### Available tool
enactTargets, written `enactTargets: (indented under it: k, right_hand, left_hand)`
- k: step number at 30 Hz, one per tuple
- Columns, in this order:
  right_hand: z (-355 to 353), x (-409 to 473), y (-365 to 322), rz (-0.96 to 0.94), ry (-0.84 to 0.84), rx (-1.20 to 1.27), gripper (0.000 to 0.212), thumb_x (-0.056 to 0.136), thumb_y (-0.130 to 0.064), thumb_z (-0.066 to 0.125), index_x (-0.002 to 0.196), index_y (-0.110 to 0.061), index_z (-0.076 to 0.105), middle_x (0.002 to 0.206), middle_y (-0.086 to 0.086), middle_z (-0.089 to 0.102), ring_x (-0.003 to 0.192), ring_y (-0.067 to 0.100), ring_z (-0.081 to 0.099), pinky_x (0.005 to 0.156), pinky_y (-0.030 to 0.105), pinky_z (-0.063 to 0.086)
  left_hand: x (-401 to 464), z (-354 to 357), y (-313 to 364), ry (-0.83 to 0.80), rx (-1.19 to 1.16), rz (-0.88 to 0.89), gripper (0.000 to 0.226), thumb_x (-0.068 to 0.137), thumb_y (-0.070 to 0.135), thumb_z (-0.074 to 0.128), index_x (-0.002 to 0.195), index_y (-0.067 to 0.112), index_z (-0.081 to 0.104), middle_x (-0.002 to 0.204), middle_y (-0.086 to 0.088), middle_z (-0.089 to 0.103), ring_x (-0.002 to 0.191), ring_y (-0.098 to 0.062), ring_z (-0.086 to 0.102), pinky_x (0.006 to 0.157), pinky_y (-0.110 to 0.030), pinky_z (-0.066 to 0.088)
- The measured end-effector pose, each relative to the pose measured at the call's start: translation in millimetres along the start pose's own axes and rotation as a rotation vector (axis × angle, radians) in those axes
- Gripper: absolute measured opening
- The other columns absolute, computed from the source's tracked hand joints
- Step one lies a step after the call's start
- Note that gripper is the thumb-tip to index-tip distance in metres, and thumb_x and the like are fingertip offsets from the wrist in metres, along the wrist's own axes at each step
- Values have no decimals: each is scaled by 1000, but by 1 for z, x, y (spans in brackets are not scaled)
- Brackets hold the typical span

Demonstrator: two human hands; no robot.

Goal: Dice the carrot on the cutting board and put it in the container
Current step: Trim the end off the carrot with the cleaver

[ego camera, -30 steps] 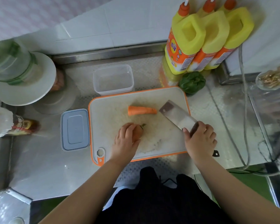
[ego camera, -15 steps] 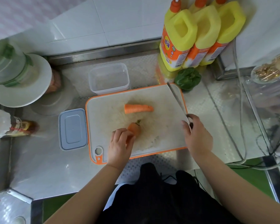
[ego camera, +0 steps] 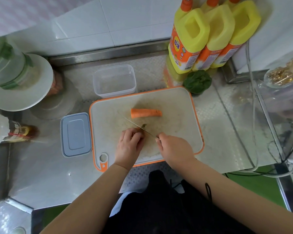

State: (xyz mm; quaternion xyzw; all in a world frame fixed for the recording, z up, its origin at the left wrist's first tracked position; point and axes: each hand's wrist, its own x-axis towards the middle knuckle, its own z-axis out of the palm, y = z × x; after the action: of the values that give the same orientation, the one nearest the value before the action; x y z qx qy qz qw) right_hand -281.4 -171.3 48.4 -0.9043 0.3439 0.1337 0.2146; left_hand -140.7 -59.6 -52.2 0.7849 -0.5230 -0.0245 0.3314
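Observation:
A white cutting board [ego camera: 179, 105] with an orange rim lies on the steel counter. One carrot piece [ego camera: 146, 112] lies loose across the board's middle. My left hand [ego camera: 129, 146] grips the other carrot piece, the stem end [ego camera: 143, 127], which is mostly hidden under my fingers. My right hand [ego camera: 174, 148] holds a knife [ego camera: 137, 126] by its handle. The blade is seen edge-on, running up and left across the stem end beside my left fingers. An empty clear container [ego camera: 114, 81] stands just behind the board.
The container's grey lid [ego camera: 75, 134] lies left of the board. Three yellow bottles [ego camera: 208, 34] and a green pepper [ego camera: 197, 81] stand behind the board's right corner. A white plate with a clear bottle [ego camera: 15, 81] is at the far left. Cables [ego camera: 251, 115] run along the right.
My right hand swung the knife from the board's right edge over to the stem end held by my left hand. The blade turned from flat to edge-on.

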Motion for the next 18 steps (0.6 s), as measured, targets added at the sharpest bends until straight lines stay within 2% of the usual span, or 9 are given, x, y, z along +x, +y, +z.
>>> enactTargets:
  k: [6, 9, 13, 16, 18]
  right_hand:
    - [-3, -3, -3, -7, -34, 14, 33, 104, -34, 27, 106, -13, 52, 79, 3, 61, 71, 27, 59, 57, 32, 35]
    - [-7, -1, -4, 23, -73, 45, 28, 104, -32, 30, 100, -13, 49, 68, -1, 46, 65, 24, 48, 57, 31, 32]
    - [-14, 4, -10, 97, -128, -10, 9, 96, -10, 43, 101, -10, 50, 74, 1, 44, 73, 25, 47, 61, 32, 33]
    - [-17, 9, -15, 126, -180, -8, 14, 91, -1, 45, 102, -9, 50, 86, 7, 55, 80, 28, 54, 63, 32, 35]
    - [-17, 14, -16, 122, -192, -11, 14, 91, -1, 44, 101, -9, 50, 83, 6, 51, 77, 27, 49, 64, 33, 36]
  left_hand:
    - [3, 2, -3, -7, 8, 26, 14, 90, 21, 62, 86, 7, 64, 98, -7, 57, 90, -25, 50, 82, -25, 41]
    - [2, 5, -4, 10, 3, 35, 13, 90, 20, 62, 87, 7, 62, 98, -8, 56, 90, -27, 49, 82, -27, 42]
    - [1, 11, -8, 34, 37, 108, 13, 93, 19, 59, 91, 6, 57, 100, -10, 53, 88, -30, 48, 79, -32, 44]
    - [2, 10, -9, 33, 48, 153, 14, 95, 20, 56, 92, 7, 54, 102, -10, 49, 88, -31, 47, 76, -33, 45]
    - [3, 10, -10, 25, 42, 158, 13, 96, 20, 55, 93, 8, 54, 102, -10, 50, 89, -30, 47, 76, -33, 46]
